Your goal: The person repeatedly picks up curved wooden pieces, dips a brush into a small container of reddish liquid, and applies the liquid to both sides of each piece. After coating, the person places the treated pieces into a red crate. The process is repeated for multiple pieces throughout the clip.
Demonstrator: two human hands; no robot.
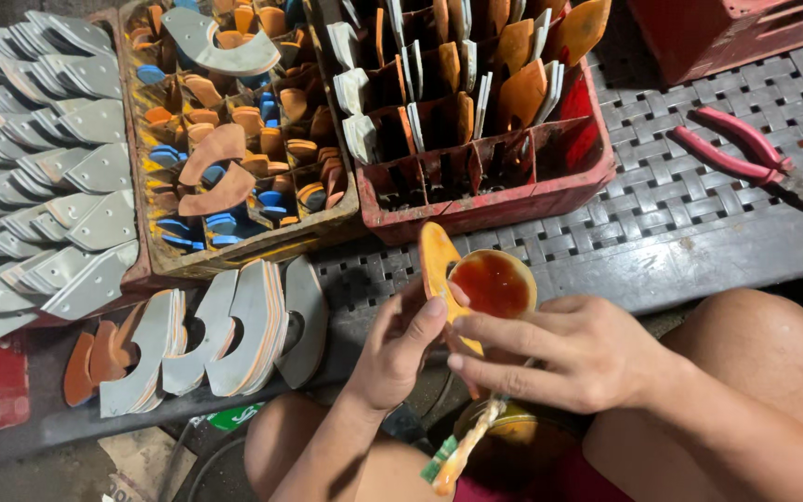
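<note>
Brush (465,444): head hidden behind right hand (564,358); only handle end shows. Glue tin (513,442) beneath: mostly covered by same hand. Red crate (727,33), upper right: cut off by top edge. Grey cut pieces (11,167) run off left edge. Pliers (755,158): tip reaches right edge.

orange curved piece (439,270), upright, glue-coated, above glue tin (513,437)

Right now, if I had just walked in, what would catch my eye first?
At the bottom centre, the left hand and right hand hold a curved orange insole-shaped piece beside a small pot of amber glue. Behind them stands a red plastic crate of upright orange and white pieces, with pink-handled pliers lying at the right.
</note>
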